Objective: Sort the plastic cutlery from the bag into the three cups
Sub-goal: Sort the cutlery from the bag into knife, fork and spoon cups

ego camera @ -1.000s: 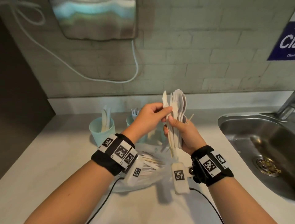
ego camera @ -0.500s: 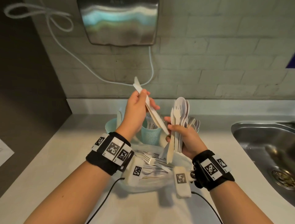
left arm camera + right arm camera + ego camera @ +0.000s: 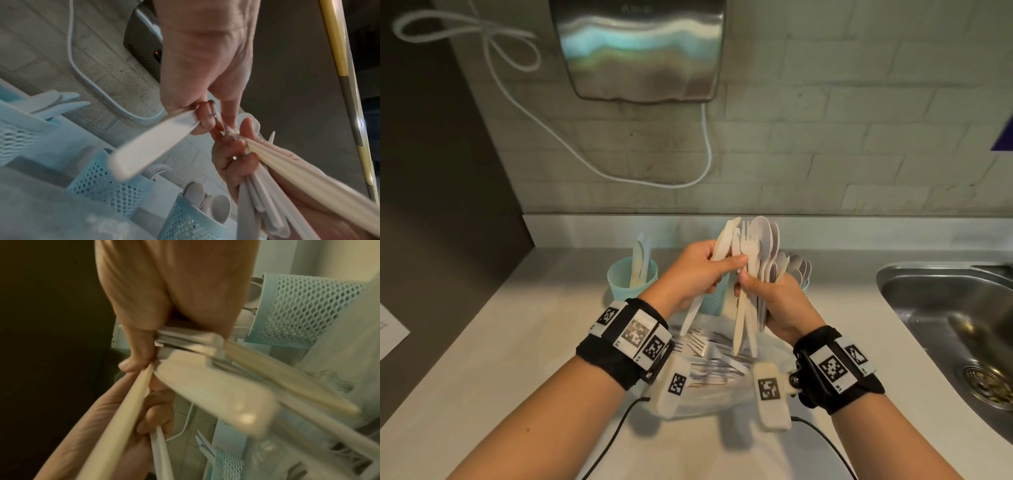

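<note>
In the head view my right hand [image 3: 780, 301] grips an upright bundle of cutlery [image 3: 763, 240]: spoons, a fork and knives. My left hand [image 3: 695, 270] holds a knife [image 3: 724, 238] pressed against the bundle's left side, its thumb touching the bundle. The left wrist view shows that knife's white handle [image 3: 152, 146] pointing down. Three teal mesh cups stand behind the hands. The left cup [image 3: 626, 284] holds knives, the middle cup [image 3: 111, 191] forks and the right cup [image 3: 189, 222] spoons. A clear bag [image 3: 726, 404] with more cutlery lies under my wrists.
A steel sink [image 3: 945, 325] is set into the counter [image 3: 500, 342] at the right. A hand dryer [image 3: 640, 51] with a looping white cable [image 3: 599, 164] hangs on the brick wall. A sheet of paper [image 3: 390, 329] lies at the left edge.
Half a second ago my left hand held a knife up and away to the left. It has come back to the bundle. The right hand has stayed put.
</note>
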